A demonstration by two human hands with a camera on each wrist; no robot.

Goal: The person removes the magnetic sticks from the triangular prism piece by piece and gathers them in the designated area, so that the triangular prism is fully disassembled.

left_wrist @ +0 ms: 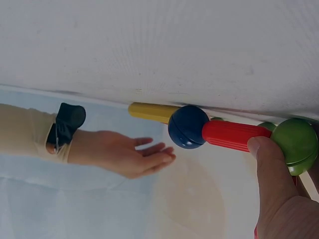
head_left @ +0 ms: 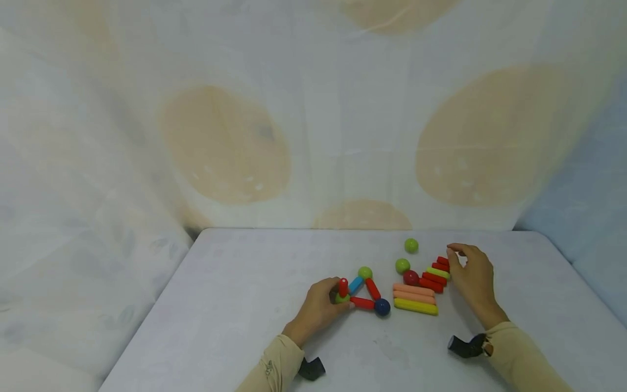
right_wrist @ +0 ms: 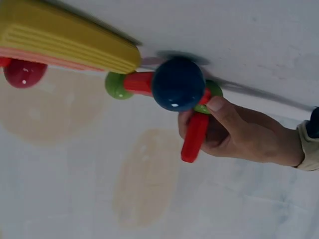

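Left hand (head_left: 320, 309) pinches the green ball (head_left: 341, 298) of the rod triangle (head_left: 363, 294); light, probably pops apart, so grab at joints. Right hand (head_left: 472, 277) hovers loosely curled, holding nothing

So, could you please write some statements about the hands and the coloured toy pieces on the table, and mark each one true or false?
1. The left hand holds the triangle of sticks and balls at its green corner ball. True.
2. The right hand grips the dark blue ball. False: that ball sits at a corner of the triangle; the right hand is by the pile of red sticks.
3. A yellow stick lies on the table beside two orange sticks. True.
4. All loose balls are green. False: one is dark red.
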